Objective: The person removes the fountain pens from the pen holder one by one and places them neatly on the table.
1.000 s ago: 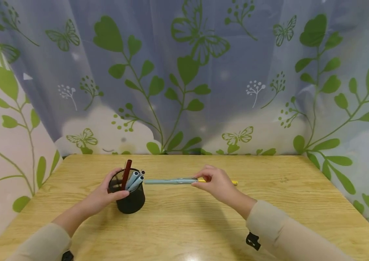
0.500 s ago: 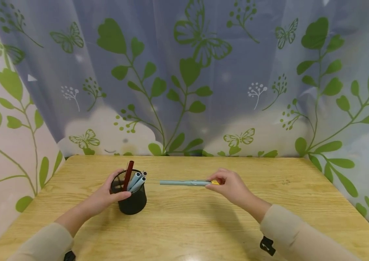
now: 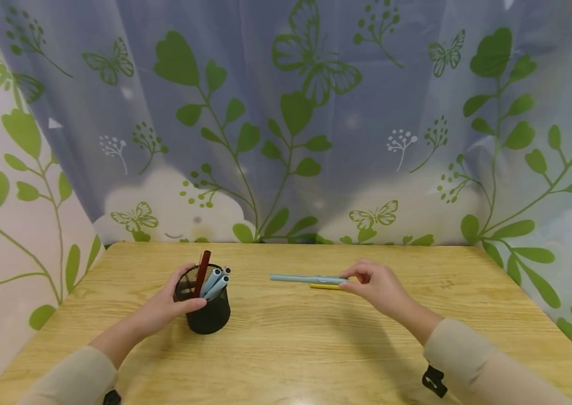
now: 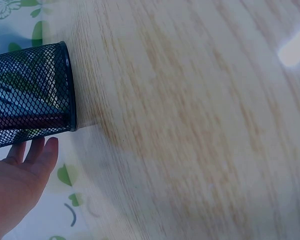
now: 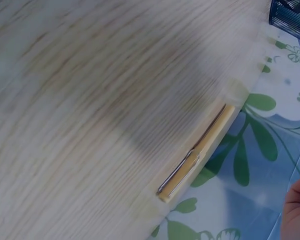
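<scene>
My left hand [image 3: 166,301] grips a black mesh pen holder [image 3: 208,315], fingers round its far left side and thumb across the near rim. A dark red pen [image 3: 202,274] and several light blue pens [image 3: 216,287] stand in it, caps up. Further right, my right hand [image 3: 379,287] pinches one end of another light blue pen [image 3: 306,278], held level and pointing left. A yellow pen [image 3: 325,286] lies on the table just below it, partly hidden by the hand. The right wrist view shows the yellow pen's metal clip [image 5: 192,150], but not the blue pen.
The wooden table [image 3: 275,343] has its far edge against a curtain [image 3: 286,140] printed with leaves and butterflies. In the left wrist view the mesh pen holder [image 4: 32,92] shows at the left, fingers below it.
My right hand has moved right with the light blue pen, away from the pen holder. The yellow pen now shows to the left of my fingers. My left hand stays on the holder.
</scene>
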Demonstrator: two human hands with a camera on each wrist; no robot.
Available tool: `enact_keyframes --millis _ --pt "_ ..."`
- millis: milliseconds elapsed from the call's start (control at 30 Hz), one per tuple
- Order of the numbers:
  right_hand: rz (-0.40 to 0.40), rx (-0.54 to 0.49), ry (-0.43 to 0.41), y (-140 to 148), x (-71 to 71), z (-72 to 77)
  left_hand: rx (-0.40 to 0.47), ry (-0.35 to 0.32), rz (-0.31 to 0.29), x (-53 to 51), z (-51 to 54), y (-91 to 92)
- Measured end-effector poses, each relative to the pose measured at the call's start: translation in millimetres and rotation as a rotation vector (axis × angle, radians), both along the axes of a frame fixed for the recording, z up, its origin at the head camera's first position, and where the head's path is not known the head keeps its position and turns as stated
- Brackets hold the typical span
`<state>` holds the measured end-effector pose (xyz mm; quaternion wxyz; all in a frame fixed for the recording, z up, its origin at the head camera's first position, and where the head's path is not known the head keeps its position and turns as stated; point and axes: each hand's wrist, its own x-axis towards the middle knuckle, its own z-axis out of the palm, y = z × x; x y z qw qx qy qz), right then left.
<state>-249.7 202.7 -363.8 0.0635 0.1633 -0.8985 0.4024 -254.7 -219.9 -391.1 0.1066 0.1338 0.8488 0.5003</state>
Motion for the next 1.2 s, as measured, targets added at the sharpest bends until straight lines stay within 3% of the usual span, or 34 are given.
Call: enact_keyframes --millis 567,1200 --pt "-0.043 0.085 -0.001 31.4 -3.9 -6.7 0.011 0.006 -0.006 0.6 -2.0 1.2" --pt "-0.068 0.130 -0.021 45.4 -8.2 -18.9 0.004 0.010 0.003 -1.8 -2.6 -0.2"
